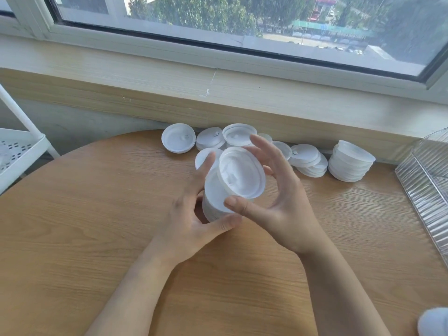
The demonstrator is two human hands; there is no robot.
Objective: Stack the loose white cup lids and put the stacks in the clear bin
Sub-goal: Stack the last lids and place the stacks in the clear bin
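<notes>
Lids in a tilted stack are gripped by both hands, left and right, above the table.

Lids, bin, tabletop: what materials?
Held stack of lids: thin white plastic, semi-matte, slightly translucent rims. Clear bin: transparent ribbed plastic, probably acrylic; light glints off ridges. Table: wood-grain surface, matte; veneer or laminate, can't tell.

Two bare, sleeveless forearms
</notes>
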